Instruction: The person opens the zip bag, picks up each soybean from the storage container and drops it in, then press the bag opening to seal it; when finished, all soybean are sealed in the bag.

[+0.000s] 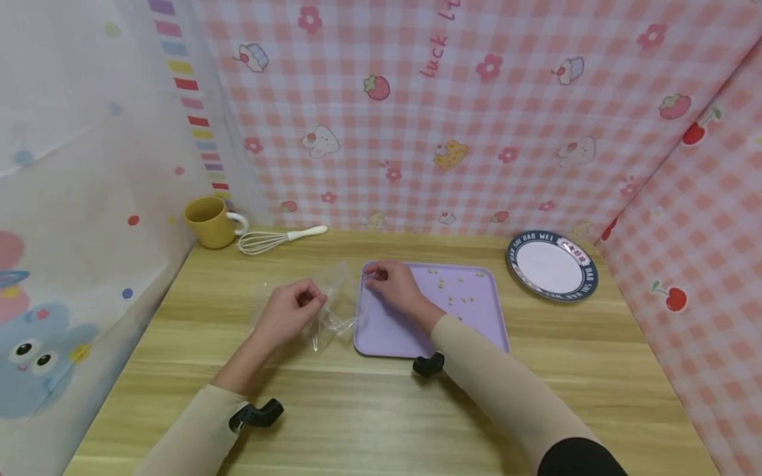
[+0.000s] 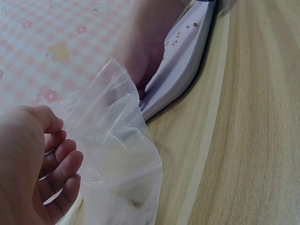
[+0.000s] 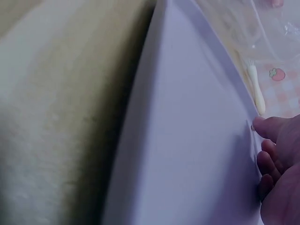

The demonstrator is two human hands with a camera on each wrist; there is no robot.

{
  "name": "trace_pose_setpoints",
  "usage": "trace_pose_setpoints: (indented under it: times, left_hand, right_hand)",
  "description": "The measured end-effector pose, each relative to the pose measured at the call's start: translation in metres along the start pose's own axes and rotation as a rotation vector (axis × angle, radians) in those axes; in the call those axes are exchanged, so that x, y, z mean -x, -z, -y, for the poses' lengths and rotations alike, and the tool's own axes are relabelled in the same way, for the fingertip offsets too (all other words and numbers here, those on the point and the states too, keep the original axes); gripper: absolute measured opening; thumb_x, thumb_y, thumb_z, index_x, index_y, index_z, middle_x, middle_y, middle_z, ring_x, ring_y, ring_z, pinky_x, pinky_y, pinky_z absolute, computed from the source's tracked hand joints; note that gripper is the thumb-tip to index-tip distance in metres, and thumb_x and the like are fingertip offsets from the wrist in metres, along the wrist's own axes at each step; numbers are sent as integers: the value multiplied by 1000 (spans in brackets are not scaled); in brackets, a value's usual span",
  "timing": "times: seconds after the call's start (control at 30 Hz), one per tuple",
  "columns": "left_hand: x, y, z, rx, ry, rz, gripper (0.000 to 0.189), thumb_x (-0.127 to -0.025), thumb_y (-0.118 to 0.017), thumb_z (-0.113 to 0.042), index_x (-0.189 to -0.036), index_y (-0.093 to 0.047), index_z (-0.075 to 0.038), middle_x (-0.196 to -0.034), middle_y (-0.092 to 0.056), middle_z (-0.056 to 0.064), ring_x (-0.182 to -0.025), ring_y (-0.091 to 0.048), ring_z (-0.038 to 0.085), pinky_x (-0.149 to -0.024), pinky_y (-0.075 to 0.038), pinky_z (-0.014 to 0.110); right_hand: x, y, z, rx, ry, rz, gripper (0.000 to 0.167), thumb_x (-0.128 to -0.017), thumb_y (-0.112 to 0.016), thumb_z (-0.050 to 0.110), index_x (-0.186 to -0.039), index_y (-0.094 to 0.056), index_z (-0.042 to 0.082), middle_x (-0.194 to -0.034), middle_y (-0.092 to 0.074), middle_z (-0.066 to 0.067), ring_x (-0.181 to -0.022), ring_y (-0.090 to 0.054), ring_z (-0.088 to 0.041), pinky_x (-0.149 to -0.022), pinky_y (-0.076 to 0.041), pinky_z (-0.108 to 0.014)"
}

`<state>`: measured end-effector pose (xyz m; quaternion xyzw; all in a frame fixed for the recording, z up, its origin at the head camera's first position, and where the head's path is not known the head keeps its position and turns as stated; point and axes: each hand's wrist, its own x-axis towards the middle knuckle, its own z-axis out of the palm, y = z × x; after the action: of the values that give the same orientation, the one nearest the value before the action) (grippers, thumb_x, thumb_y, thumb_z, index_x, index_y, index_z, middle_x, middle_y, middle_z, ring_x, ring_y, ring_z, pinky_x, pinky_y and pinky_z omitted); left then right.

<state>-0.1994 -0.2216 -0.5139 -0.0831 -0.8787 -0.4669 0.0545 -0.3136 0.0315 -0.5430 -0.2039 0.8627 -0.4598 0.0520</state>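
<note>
One wooden surface (image 1: 369, 423) under all items; widest open room is the near strip, in front of the tray (image 1: 387, 330). Tray: long axis side to side, low rim all round. Plate (image 1: 549, 266) sits just beside the tray's far right corner, apart from it. Clear bag (image 1: 342, 311) lies left of the tray, its right end at the tray's left rim; contact there uncertain. Mug (image 1: 211, 228) stands and whisk (image 1: 268, 240) lies beyond the bag, at the far edge. Left hand (image 1: 288, 314): fingers pinch the bag. Right hand (image 1: 395, 284): over the tray's far left corner, one bit (image 3: 253, 127) at the fingers' tips; cannot tell whether gripped. Other bits (image 1: 450, 301) lie in the tray, right of those fingers; right hand is nearer. Bag's loose end lies between both hands.
</note>
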Motion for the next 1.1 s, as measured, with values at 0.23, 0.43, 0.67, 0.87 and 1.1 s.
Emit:
trace_pose_setpoints:
  times: [0.23,0.43,0.67,0.87,1.1]
  left_hand:
    - [1,0,1,-3,19,6,11,-104,-75,-12,-94,-74,-12,-79,-66,-2,-72,-58,16,-63,-47,28]
    - [1,-1,0,-1,19,6,12,-104,-75,-12,-92,-73,-12,-77,-65,-2,-71,-57,16,-62,-47,28]
    - [1,-1,0,-1,18,3,13,-104,-76,-12,-92,-73,-12,-76,-65,-2,-70,-57,16,-61,-46,28]
    - [1,-1,-2,-3,26,6,13,-104,-76,-11,-91,-73,-12,-75,-64,-1,-69,-57,16,-61,-46,27]
    - [-1,-1,-1,2,20,0,14,-104,-76,-12,-91,-72,-14,-75,-64,-1,-70,-58,18,-61,-47,28]
  right_hand:
    - [-6,-2,-6,61,-8,47,18,-98,-84,7,-116,-84,9,-102,-74,-4,-96,-65,-19,-87,-55,-35]
    - [-8,-4,-8,68,-19,40,14,-98,-84,7,-112,-86,10,-102,-76,-3,-94,-65,-17,-85,-54,-34]
    - [-9,-4,-6,94,-19,24,6,-99,-85,11,-104,-87,12,-94,-74,1,-88,-62,-14,-80,-51,-31]
    - [-7,-3,-3,137,-3,22,3,-100,-84,12,-102,-87,12,-93,-72,0,-87,-61,-15,-80,-51,-31]
    - [0,1,0,48,68,3,4,-100,-81,7,-104,-84,8,-94,-70,-3,-88,-61,-17,-79,-51,-30]
